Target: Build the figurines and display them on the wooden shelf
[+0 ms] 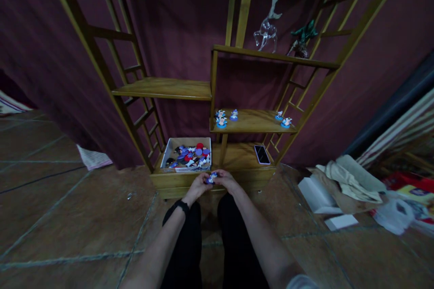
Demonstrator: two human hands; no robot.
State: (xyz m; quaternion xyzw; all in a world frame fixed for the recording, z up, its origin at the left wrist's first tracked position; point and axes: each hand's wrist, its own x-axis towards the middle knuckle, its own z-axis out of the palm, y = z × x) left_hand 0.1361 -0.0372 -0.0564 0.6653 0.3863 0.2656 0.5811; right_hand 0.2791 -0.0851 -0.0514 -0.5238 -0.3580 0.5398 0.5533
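Both of my hands meet in front of the wooden shelf unit (237, 162). My left hand (198, 185) and my right hand (227, 179) are closed together on one small blue and white figurine (212, 177). Just behind them a white box (169, 150) on the bottom shelf holds several small figurines and coloured round bases. More small figurines on blue bases stand on the middle shelf, a group at the left (222, 119) and two at the right (283, 119).
A phone (261, 154) lies on the bottom shelf right of the box. A glass deer (267, 27) and a green figure (301, 38) stand on the top shelf. Cloth, white boxes and bags (342, 185) litter the tiled floor at right.
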